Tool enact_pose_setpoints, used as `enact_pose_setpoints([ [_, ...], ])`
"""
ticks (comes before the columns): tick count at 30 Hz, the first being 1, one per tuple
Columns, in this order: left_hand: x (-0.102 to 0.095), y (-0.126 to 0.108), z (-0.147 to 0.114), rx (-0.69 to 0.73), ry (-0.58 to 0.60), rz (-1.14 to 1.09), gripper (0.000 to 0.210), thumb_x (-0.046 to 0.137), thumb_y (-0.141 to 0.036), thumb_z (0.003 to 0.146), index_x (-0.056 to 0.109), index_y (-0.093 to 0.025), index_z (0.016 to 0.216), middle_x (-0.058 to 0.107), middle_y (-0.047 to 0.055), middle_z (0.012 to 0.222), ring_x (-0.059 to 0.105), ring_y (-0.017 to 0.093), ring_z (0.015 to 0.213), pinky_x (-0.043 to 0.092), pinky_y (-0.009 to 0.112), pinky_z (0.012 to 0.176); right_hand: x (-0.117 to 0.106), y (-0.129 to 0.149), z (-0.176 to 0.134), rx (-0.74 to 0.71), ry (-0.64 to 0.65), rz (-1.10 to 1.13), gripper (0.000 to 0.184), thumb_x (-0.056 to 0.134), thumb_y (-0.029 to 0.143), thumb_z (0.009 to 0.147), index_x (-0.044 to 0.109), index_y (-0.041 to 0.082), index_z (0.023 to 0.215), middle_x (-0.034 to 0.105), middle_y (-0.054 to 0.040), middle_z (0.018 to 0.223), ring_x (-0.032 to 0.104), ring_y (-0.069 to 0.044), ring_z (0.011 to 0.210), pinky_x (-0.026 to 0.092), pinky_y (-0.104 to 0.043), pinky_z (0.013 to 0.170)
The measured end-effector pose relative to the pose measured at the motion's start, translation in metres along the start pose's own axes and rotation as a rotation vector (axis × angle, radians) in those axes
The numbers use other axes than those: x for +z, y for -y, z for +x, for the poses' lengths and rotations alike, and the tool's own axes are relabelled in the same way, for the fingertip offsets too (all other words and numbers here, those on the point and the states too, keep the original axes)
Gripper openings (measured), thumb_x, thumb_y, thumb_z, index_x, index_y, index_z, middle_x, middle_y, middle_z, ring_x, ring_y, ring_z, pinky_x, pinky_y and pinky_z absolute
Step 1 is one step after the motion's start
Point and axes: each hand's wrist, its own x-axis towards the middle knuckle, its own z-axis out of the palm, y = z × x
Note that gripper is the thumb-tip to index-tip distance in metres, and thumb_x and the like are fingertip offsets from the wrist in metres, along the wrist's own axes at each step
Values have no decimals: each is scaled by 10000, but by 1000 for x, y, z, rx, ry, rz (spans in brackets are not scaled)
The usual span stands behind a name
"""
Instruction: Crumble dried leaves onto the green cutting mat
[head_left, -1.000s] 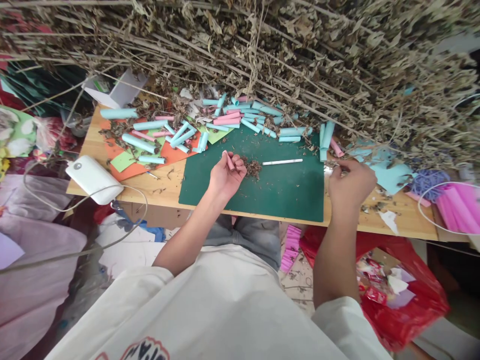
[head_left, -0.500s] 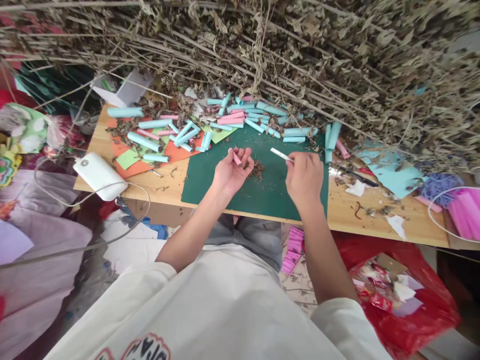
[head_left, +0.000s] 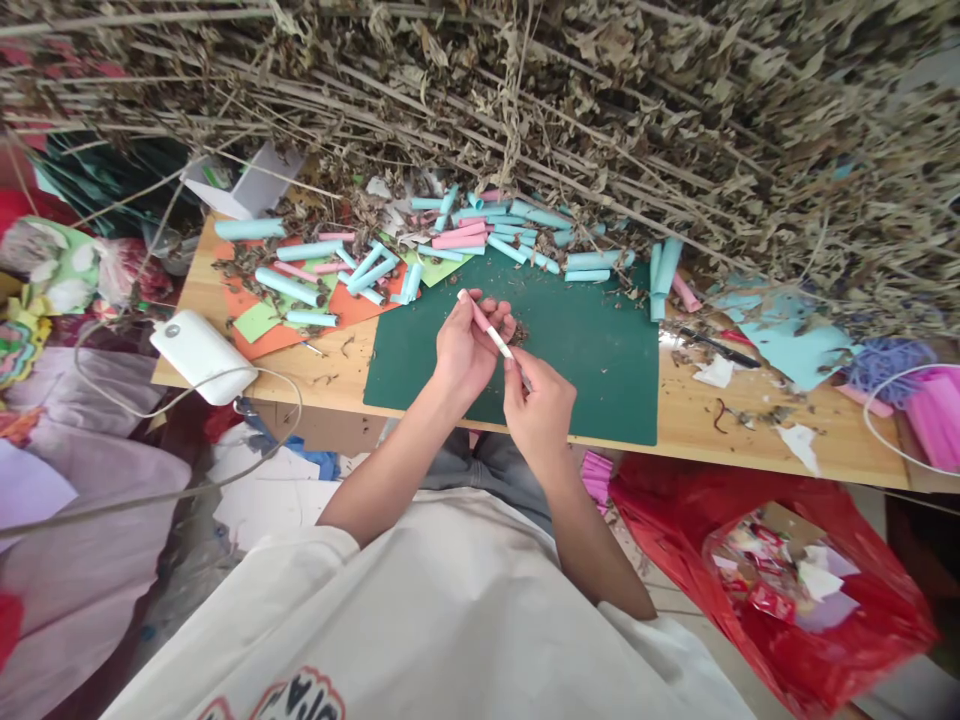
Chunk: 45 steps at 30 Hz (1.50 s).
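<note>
My left hand (head_left: pixel 461 352) is palm up, its fingers curled round a short pink paper tube (head_left: pixel 478 317). In my right hand (head_left: pixel 541 402) a thin white stick (head_left: pixel 499 343) is pinched. The stick's far end meets the lower end of the pink tube; whether it is inside cannot be made out. Both hands are over a dark green mat (head_left: pixel 607 370). A small heap of crumbled dried leaf (head_left: pixel 522 334) shows on the mat, partly hidden behind my left fingers.
Blue paper tubes (head_left: pixel 289 285) and several pink ones lie along the table's (head_left: pixel 352 350) back. Dried leafy stalks (head_left: pixel 480 90) overhang it. A white power bank (head_left: pixel 202 355) with a cable sits left. A red plastic bag (head_left: pixel 667 520) of scraps hangs right.
My right hand has moved left and down with the white stick, bringing its end to the pink tube. My left hand has shifted slightly right, still holding the tube.
</note>
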Motion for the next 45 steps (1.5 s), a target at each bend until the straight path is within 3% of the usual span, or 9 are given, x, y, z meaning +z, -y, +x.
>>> enact_pose_setpoints([
  [9,4,-1,-5,32,14,44,207,503,-352,974,552,-199,843,428,-58,596,454,44,501,429,175,575,0,4,-1,39,48,-119,317,438,273,968,711,170,1092,682,-60,758,603,-169,698,408,-269,676],
  [16,3,0,-5,80,24,84,363,552,-518,910,499,-186,773,302,-82,559,270,26,413,307,156,433,7,12,-5,71,68,-155,316,428,249,973,715,173,1078,669,-64,761,586,-163,691,378,-263,641],
  [22,5,-3,-4,46,-20,24,361,567,-504,904,484,-182,761,316,-84,550,312,25,411,309,147,427,11,12,-9,57,39,-219,324,434,258,977,700,170,1140,660,-73,782,584,-165,708,374,-259,617],
  [29,-1,-1,-1,63,-58,13,313,529,-473,937,491,-187,816,488,-42,617,555,66,555,457,162,544,12,12,-11,66,29,-174,326,431,256,972,712,170,1111,663,-67,778,589,-156,688,392,-256,629],
  [35,1,1,-5,93,-23,70,393,551,-560,895,448,-200,774,296,-88,517,419,55,432,370,162,448,14,16,-10,92,13,-130,336,432,251,960,722,156,1103,683,-81,774,607,-166,694,409,-257,643],
  [42,-4,8,1,216,-22,263,403,531,-589,892,434,-214,779,282,-98,494,415,63,376,322,181,408,14,15,-2,160,67,118,335,441,272,949,747,171,1039,734,-62,765,587,-154,594,425,-250,590],
  [45,-4,10,4,223,-9,274,407,533,-598,886,428,-217,789,294,-102,499,424,64,371,322,186,404,20,14,-3,122,30,3,359,419,273,958,736,167,1087,721,-74,769,598,-160,620,415,-250,592],
])
